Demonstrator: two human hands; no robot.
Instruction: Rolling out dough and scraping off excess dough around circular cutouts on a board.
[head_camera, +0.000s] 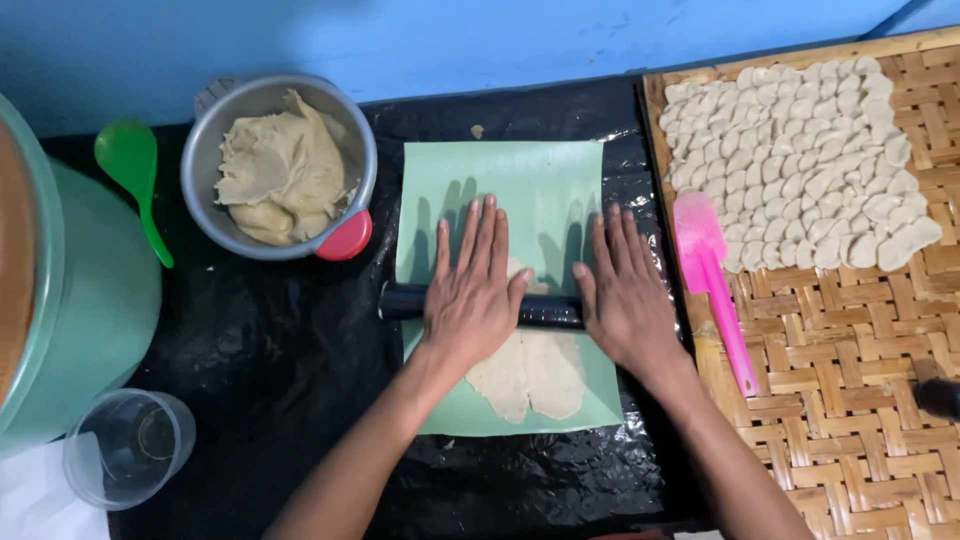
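1. Far left edge of the black plastic-covered work surface: a big pale green plastic tub, with a clear plastic cup at the near-left corner.
2. Next along, a bright green plastic spoon lies toward the far-left corner, just beside a round grey metal bowl full of beige dough. A small red round lid touches the bowl's near rim.
3. In the middle, a light green rectangular sheet holds a thin flattened patch of beige dough.
4. A black cylindrical rolling pin lies crosswise on that sheet, over the flat dough's far end.
5. The left hand is flat, fingers spread, palm pressing on the pin. No grip around it.
6. The right hand does the same just beside it, fingers straight, palm on the pin's right end.
7. At the right edge, a woven bamboo tray carries a pink plastic spatula and, at its far side, rows of small pale dough pieces.
8. No labels or packages that I can make out.
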